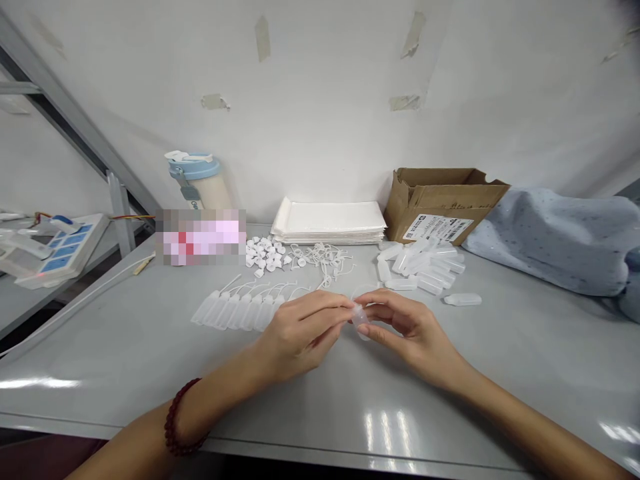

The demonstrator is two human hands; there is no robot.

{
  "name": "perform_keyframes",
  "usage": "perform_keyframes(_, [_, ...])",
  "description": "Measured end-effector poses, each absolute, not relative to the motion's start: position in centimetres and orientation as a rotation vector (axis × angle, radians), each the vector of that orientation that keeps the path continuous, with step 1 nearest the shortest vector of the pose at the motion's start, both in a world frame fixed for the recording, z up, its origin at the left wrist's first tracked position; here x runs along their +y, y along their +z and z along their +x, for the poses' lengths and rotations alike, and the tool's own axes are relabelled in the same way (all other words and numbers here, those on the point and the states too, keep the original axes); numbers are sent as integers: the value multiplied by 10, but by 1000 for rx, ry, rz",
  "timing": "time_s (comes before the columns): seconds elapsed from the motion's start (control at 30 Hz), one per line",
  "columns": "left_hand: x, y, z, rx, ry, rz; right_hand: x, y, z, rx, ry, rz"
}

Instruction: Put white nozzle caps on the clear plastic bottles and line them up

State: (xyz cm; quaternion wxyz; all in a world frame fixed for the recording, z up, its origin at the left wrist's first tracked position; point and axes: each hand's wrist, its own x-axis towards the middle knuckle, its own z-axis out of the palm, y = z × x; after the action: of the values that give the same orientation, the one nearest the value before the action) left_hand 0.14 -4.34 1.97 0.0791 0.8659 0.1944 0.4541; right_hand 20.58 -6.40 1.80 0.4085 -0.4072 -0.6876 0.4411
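Observation:
Near the middle of the grey table, a small translucent bottle (360,320) is held between both hands. My right hand (417,333) grips its body between thumb and fingers. My left hand (310,327) pinches at the bottle's top; whatever lies between those fingertips is too small to tell. A row of translucent bottles with white loops (240,310) lies left of my left hand, partly hidden by it. Behind are a heap of white caps (265,255) and a tangle of white cords (327,260). Loose bottles (425,267) are piled behind my right hand, with one single bottle (463,300) apart.
A stack of white envelopes (333,220) and an open cardboard box (445,207) stand by the wall. Blue cloth (555,247) lies at the right. A blue-lidded tumbler (200,180) stands back left, behind a blurred pink item (205,238). A device (65,250) is far left.

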Motion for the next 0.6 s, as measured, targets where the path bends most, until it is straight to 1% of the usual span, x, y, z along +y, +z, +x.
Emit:
perform_keyframes(0.17, [-44,17,-1,563,1379,2632,-64,17,205,-1646,1108,-1060])
perform_keyframes(0.33, [-46,15,0,510,1310,2647,-64,22,203,-1558,1180,-1109])
perform_keyframes(0.5, [-47,19,3,726,1341,2529,-65,22,205,-1571,1235,-1085])
perform_keyframes(0.6, [-46,20,4,753,1323,2491,-66,21,204,-1592,1247,-1061])
